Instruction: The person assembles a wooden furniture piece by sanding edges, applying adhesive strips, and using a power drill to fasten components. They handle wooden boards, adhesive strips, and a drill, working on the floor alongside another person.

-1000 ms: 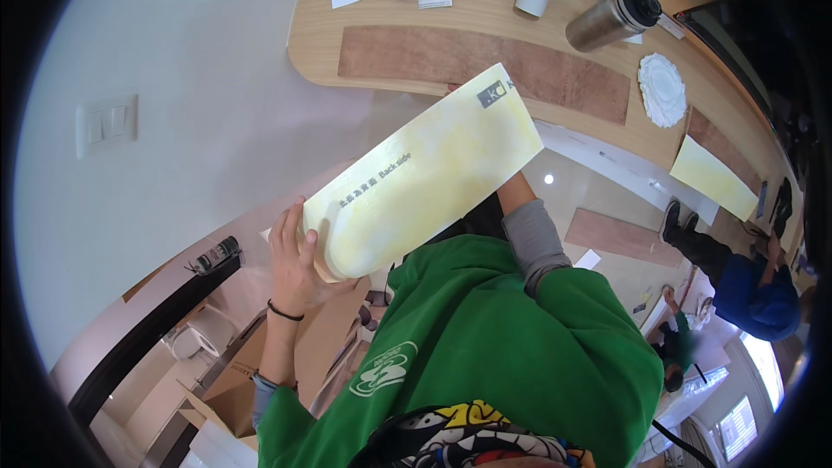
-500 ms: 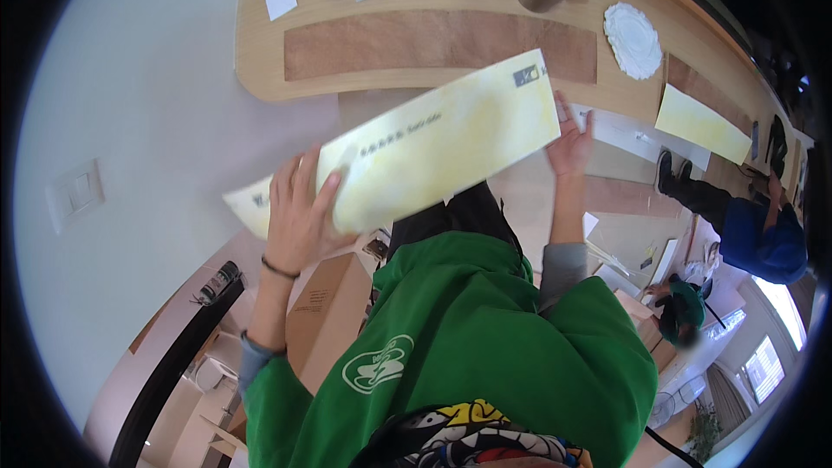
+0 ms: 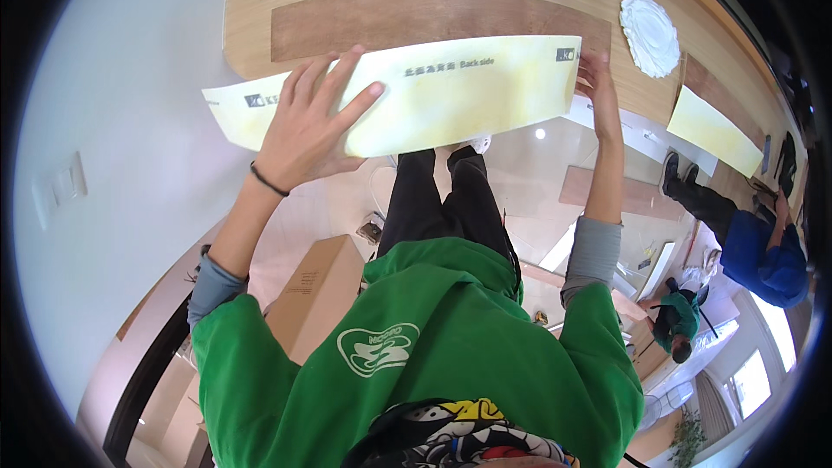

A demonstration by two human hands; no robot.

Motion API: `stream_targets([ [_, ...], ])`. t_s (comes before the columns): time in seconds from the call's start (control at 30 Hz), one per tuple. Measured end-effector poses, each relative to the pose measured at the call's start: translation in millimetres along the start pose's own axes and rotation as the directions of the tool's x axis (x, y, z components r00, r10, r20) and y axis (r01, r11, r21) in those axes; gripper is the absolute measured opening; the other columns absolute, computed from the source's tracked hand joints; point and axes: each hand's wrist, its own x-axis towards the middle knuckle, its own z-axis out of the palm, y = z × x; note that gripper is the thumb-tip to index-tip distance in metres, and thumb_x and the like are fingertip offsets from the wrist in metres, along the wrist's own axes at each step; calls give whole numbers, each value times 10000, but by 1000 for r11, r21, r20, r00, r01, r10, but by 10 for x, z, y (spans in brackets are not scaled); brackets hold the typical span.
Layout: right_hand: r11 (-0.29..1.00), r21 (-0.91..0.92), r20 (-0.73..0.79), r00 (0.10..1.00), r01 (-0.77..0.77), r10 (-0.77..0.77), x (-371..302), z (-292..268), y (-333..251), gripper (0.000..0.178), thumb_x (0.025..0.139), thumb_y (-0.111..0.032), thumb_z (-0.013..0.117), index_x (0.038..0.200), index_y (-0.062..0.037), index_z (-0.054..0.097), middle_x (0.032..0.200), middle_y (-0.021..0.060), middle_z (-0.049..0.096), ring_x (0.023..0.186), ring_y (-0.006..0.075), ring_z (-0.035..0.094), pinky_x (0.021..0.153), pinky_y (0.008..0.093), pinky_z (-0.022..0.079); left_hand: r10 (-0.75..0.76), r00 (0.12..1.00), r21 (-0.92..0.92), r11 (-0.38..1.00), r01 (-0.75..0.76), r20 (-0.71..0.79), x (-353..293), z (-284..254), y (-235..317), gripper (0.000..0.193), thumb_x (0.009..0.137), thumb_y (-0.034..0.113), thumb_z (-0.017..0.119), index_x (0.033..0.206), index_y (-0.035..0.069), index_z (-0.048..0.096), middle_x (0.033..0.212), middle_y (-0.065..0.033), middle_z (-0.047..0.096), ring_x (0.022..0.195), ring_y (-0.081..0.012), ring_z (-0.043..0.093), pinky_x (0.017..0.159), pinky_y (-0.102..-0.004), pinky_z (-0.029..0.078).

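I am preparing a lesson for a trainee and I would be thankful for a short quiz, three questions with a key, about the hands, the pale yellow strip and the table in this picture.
1. At which part of the pale yellow strip is the right hand?
A) left end
B) middle
C) right end
2. True or false: the brown board on the table is round.
3. What is worn on the wrist of the left hand?

Key:
1. C
2. False; the brown board on the table is long and narrow.
3. A dark band.
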Motion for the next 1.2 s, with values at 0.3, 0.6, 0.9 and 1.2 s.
stream_targets([
  [0.3, 966, 256, 15, 999, -45, 43, 216, -295, -32, 712, 979, -628, 261, 1370, -64, 450, 1179, 75, 598, 1028, 176, 570, 917, 339, 418, 30, 999, 117, 993, -33, 33, 372, 187, -125, 1121, 458, 358, 873, 1456, 237, 377, 1509, -157, 315, 1264, -355, 419, 1059, -493, 358],
  [0.6, 991, 89, -105, 988, -100, 109, 438, -320, -164, 698, 943, -672, 301, 1345, -130, 483, 992, 1, 549, 902, 121, 515, 813, 309, 388, 86, 996, 118, 989, -85, -6, 790, 674, -524, 1231, 426, 416, 903, 1490, 294, 294, 1485, -126, 348, 1253, -327, 442, 1046, -497, 375],
  [0.9, 990, 28, -181, 973, -137, 140, 403, -365, -149, 755, 903, -716, 330, 1372, -140, 461, 1088, 26, 552, 946, 145, 513, 851, 340, 383, 124, 992, 77, 989, -123, -9, 880, 980, -637, 1180, 491, 403, 864, 1501, 299, 262, 1496, -133, 333, 1284, -348, 412, 1067, -517, 350],
  [1.2, 996, -70, -312, 950, -54, 30, 411, -656, 226, 629, 955, -611, 380, 1356, -143, 507, 1204, 97, 572, 990, 200, 553, 896, 366, 447, 122, 992, 6, 992, -122, 18, 1192, 1352, -510, 1222, 497, 408, 884, 1519, 283, 226, 1486, -152, 333, 1306, -374, 376, 1101, -512, 313],
])
